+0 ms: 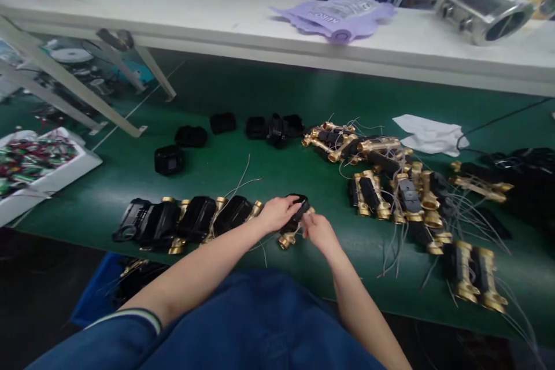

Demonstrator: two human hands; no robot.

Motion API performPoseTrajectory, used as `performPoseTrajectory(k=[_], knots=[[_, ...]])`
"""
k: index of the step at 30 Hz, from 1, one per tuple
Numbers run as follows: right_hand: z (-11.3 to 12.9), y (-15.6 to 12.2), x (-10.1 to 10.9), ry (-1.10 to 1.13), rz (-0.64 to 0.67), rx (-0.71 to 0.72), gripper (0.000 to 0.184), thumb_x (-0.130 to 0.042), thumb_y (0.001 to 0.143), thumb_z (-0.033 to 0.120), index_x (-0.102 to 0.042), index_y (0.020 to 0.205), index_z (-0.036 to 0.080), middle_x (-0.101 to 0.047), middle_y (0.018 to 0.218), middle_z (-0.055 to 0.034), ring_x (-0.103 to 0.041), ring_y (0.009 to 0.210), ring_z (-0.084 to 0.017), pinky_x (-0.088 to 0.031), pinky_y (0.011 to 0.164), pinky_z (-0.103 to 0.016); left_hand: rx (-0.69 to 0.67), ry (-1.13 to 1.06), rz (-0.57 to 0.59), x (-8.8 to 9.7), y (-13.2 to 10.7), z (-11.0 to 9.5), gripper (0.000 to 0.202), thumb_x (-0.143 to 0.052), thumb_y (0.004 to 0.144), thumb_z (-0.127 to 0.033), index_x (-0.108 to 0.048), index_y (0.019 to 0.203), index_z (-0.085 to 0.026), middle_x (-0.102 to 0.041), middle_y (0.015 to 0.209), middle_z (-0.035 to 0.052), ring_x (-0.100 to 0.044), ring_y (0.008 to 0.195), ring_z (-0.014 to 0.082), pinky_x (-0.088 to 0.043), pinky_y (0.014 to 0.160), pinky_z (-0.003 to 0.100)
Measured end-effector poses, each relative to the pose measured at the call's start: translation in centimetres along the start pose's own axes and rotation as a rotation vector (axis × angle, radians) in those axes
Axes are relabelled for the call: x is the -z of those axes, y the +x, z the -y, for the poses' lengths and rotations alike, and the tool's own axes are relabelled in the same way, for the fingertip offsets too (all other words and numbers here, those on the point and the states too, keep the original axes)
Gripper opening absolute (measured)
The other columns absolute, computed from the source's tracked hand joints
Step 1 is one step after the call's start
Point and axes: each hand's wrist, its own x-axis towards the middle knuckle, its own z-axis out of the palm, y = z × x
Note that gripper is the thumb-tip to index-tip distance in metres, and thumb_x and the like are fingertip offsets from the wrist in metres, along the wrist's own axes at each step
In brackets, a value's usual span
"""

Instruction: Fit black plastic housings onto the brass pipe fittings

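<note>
In front of me on the green tabletop lies a brass pipe fitting (286, 241) with a black plastic housing (298, 199) on it. My left hand (280, 213) is closed on the housing from the left, its fingers over the upper part. On the other side, my right hand (318, 231) grips the same piece with fingertips pressed near its brass edge. Exact finger contact is partly hidden. To the left stands a row of similar brass fittings with black housings (197, 218), some trailing thin grey wires.
A heap of brass fittings with wires (407, 191) spreads across the right side. Loose black housings (169, 160) lie toward the back left. A white foam box (73, 170) is at far left. Above runs a white shelf (195, 17) bearing a purple bag (338, 14) and a metal pipe piece (481, 8).
</note>
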Motion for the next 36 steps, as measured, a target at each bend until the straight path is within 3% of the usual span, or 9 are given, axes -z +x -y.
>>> performPoseTrajectory(k=[6, 10, 14, 17, 22, 24, 28, 32, 36], knots=[[0.2, 2.6, -1.0, 0.444, -0.116, -0.018, 0.038, -0.045, 0.079, 0.051, -0.055, 0.065, 0.017, -0.042, 0.040, 0.0041, -0.033, 0.033, -0.008, -0.026, 0.037, -0.022, 0.210, -0.074, -0.400, 8.1, -2.2, 8.3, 0.036, -0.043, 0.087, -0.034, -0.058, 0.115, -0.018, -0.066, 0.103, 0.0067, -0.060, 0.091, 0.0196, -0.044, 0.077, 0.025], [0.8, 3.6, -3.0, 0.558, -0.062, -0.063, 0.041, -0.045, 0.078, 0.053, -0.056, 0.081, 0.014, -0.053, 0.052, -0.0002, -0.036, 0.034, -0.008, -0.026, 0.034, -0.021, 0.482, 0.137, -0.292, 11.5, -1.9, 13.8, 0.038, -0.046, 0.084, -0.032, -0.058, 0.115, -0.015, -0.065, 0.106, 0.0107, -0.058, 0.101, 0.0251, -0.043, 0.084, 0.029], [1.6, 2.9, -7.5, 0.261, 0.054, 0.044, 0.027, -0.043, 0.081, 0.033, -0.058, 0.089, 0.013, -0.065, 0.082, -0.0097, -0.061, 0.072, -0.018, -0.048, 0.063, -0.030, 0.502, 0.166, -0.136, 10.1, 1.0, 15.8, 0.044, -0.057, 0.077, -0.035, -0.058, 0.115, -0.013, -0.062, 0.113, 0.0124, -0.056, 0.107, 0.0246, -0.042, 0.088, 0.026], [2.0, 1.4, -11.4, 0.087, 0.081, 0.091, 0.024, -0.051, 0.074, 0.021, -0.059, 0.096, 0.012, -0.063, 0.104, -0.0136, -0.056, 0.102, -0.023, -0.040, 0.092, -0.037, 0.535, 0.202, -0.011, 8.2, 3.3, 16.2, 0.048, -0.062, 0.072, -0.041, -0.061, 0.109, -0.010, -0.062, 0.112, 0.0152, -0.058, 0.104, 0.0255, -0.045, 0.085, 0.025], [2.6, 0.0, -14.9, -0.229, 0.206, 0.002, 0.025, -0.056, 0.074, 0.024, -0.056, 0.096, 0.012, -0.061, 0.102, -0.0156, -0.053, 0.102, -0.030, -0.033, 0.093, -0.045, 0.570, 0.260, 0.152, 6.2, 5.0, 17.0, 0.040, -0.064, 0.069, -0.037, -0.065, 0.097, -0.009, -0.066, 0.102, 0.0171, -0.063, 0.094, 0.0261, -0.049, 0.075, 0.026], [2.8, 0.3, -15.0, -0.165, 0.251, -0.064, 0.009, -0.054, 0.076, 0.024, -0.054, 0.077, 0.015, -0.061, 0.086, -0.0115, -0.055, 0.094, -0.028, -0.034, 0.089, -0.046, 0.571, 0.278, 0.190, 6.0, 5.0, 17.4, 0.035, -0.063, 0.070, -0.033, -0.065, 0.094, -0.008, -0.066, 0.098, 0.0172, -0.063, 0.093, 0.0245, -0.049, 0.075, 0.026], [3.6, 1.0, -13.6, 0.027, 0.363, -0.099, 0.031, -0.036, 0.088, 0.031, -0.042, 0.061, 0.018, -0.045, 0.053, 0.0018, -0.048, 0.054, -0.013, -0.043, 0.065, -0.030, 0.586, 0.328, 0.183, 6.1, 4.3, 18.1, 0.036, -0.062, 0.073, -0.030, -0.062, 0.101, -0.008, -0.062, 0.110, 0.0187, -0.060, 0.101, 0.0239, -0.049, 0.082, 0.029], [4.8, -0.5, -10.6, 0.458, 0.466, -0.131, 0.038, -0.044, 0.083, 0.050, -0.036, 0.062, 0.020, -0.024, 0.045, 0.0102, -0.020, 0.037, -0.005, -0.024, 0.040, -0.018, 0.581, 0.361, 0.179, 6.1, 3.6, 18.6, 0.055, -0.072, 0.064, -0.026, -0.055, 0.114, -0.010, -0.059, 0.116, 0.0173, -0.060, 0.102, 0.0241, -0.049, 0.080, 0.027], [5.8, -2.9, -6.4, 0.795, 0.483, -0.100, 0.046, -0.062, 0.069, 0.057, -0.037, 0.061, 0.019, -0.021, 0.044, 0.0120, -0.012, 0.038, -0.002, -0.012, 0.037, -0.018, 0.520, 0.397, 0.247, 5.5, 3.4, 18.5, 0.035, -0.067, 0.073, -0.028, -0.060, 0.102, -0.010, -0.065, 0.103, 0.0132, -0.062, 0.095, 0.0222, -0.050, 0.080, 0.034]])
